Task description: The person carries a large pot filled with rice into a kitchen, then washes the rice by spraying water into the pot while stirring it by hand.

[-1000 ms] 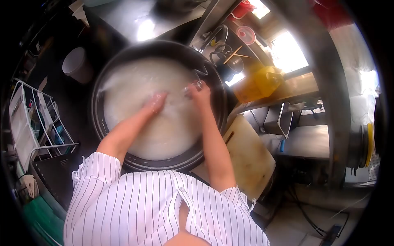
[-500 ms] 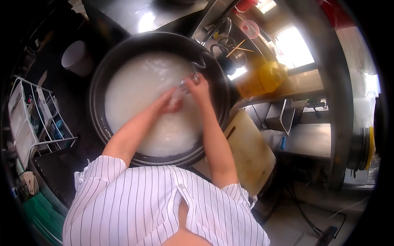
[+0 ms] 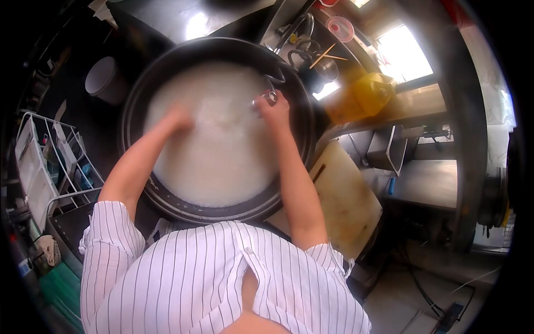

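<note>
A large round dark pot (image 3: 133, 161) stands in front of me, filled with cloudy white liquid (image 3: 217, 167). Whether anything lies beneath its surface I cannot make out. On the left side of the pot, my left hand (image 3: 181, 116) is at the liquid, its fingers smeared by motion. Over the right side, my right hand (image 3: 273, 111) is closed around a shiny metal spray nozzle (image 3: 271, 97). A thin curved hose (image 3: 273, 79) runs from the nozzle to the pot's far right rim.
To the right are a stained cutting board (image 3: 345, 195), a yellow jug (image 3: 364, 97) and a metal pan (image 3: 385, 149). A white bucket (image 3: 103, 80) stands at the back left, near a white wire rack (image 3: 53, 161). Crossed wooden chopsticks (image 3: 328, 55) lie beyond the pot.
My hands were close together near the nozzle; now they are apart. The left hand has moved left across the liquid. The right hand keeps the nozzle and has shifted slightly right and away.
</note>
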{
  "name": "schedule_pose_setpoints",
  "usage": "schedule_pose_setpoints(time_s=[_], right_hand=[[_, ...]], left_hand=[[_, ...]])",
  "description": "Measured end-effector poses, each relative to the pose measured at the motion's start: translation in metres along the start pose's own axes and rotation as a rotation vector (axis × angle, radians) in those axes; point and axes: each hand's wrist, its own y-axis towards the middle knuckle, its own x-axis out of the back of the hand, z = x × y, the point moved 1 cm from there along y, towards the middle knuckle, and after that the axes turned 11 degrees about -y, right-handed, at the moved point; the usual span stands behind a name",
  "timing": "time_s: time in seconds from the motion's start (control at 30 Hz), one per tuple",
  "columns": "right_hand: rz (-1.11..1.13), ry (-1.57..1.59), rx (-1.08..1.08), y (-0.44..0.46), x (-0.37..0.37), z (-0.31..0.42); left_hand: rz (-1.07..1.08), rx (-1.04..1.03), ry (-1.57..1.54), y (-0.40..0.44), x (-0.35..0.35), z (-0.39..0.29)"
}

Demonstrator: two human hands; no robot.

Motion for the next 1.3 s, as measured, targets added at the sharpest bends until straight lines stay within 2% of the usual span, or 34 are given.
schedule_pose_setpoints(time_s=[0.07, 0.13, 0.3, 0.4, 0.53, 0.6, 0.63, 0.67, 0.73, 0.77, 0.83, 0.9, 0.93, 0.97, 1.0, 1.07, 1.1, 1.17, 1.2, 1.27, 1.3], right_hand=[[-0.015, 0.01, 0.007, 0.0, 0.0, 0.0], [-0.024, 0.002, 0.014, 0.0, 0.0, 0.002], [-0.007, 0.046, -0.016, -0.003, 0.002, 0.007], [-0.035, 0.03, 0.017, 0.0, 0.001, 0.001], [-0.068, 0.003, 0.079, -0.002, 0.003, 0.005], [-0.074, 0.007, 0.073, -0.006, 0.006, 0.015], [-0.061, 0.074, 0.043, -0.008, 0.007, 0.019], [-0.048, 0.14, 0.011, -0.01, 0.008, 0.02], [-0.05, 0.146, 0.007, -0.009, 0.01, 0.018], [-0.046, 0.154, 0.008, -0.008, 0.011, 0.017], [-0.05, 0.193, -0.004, -0.011, 0.014, 0.022], [-0.055, 0.236, -0.012, -0.008, 0.015, 0.022], [-0.093, 0.125, 0.034, -0.004, 0.013, 0.017], [-0.132, 0.014, 0.079, -0.001, 0.012, 0.011], [-0.136, 0.018, 0.08, -0.001, 0.009, 0.006], [-0.105, -0.009, 0.031, 0.003, 0.006, 0.002], [-0.114, -0.006, 0.033, 0.003, 0.006, 0.003], [-0.115, -0.077, -0.012, 0.0, 0.008, 0.006], [-0.127, -0.076, -0.012, -0.002, 0.009, 0.009], [-0.154, -0.118, 0.001, -0.005, 0.011, 0.015], [-0.161, -0.118, 0.0, -0.005, 0.012, 0.016]], left_hand=[[0.078, -0.023, 0.036, 0.006, -0.019, 0.006], [0.623, -0.153, 0.069, 0.005, -0.032, 0.006], [0.829, -0.241, -0.102, -0.021, -0.063, -0.033], [0.928, -0.173, -0.383, -0.041, -0.083, -0.066], [0.997, 0.076, -0.848, -0.07, -0.089, -0.101], [1.144, 0.051, -1.205, -0.03, -0.164, -0.095], [1.277, 0.021, -1.57, -0.015, -0.188, -0.095], [1.283, 0.02, -1.564, -0.017, -0.183, -0.101], [1.143, 0.04, -1.873, -0.021, -0.158, -0.118], [1.147, 0.042, -1.87, -0.02, -0.143, -0.118], [0.935, -0.181, -1.782, -0.011, -0.106, -0.11], [0.627, -0.138, -1.755, -0.002, -0.075, -0.098], [0.213, -0.509, -1.157, 0.012, -0.066, -0.083], [-0.177, -0.791, -0.506, 0.02, -0.06, -0.071], [-0.177, -0.792, -0.501, 0.02, -0.051, -0.07], [-0.198, -0.226, -0.681, 0.018, -0.027, -0.065], [-0.2, -0.234, -0.675, 0.02, -0.026, -0.061], [-0.462, -0.454, -0.298, 0.018, -0.032, -0.053], [-0.463, -0.465, -0.294, 0.018, -0.04, -0.053], [-0.365, -0.369, 0.038, 0.02, -0.067, -0.054], [-0.366, -0.375, 0.039, 0.035, -0.099, -0.042]])
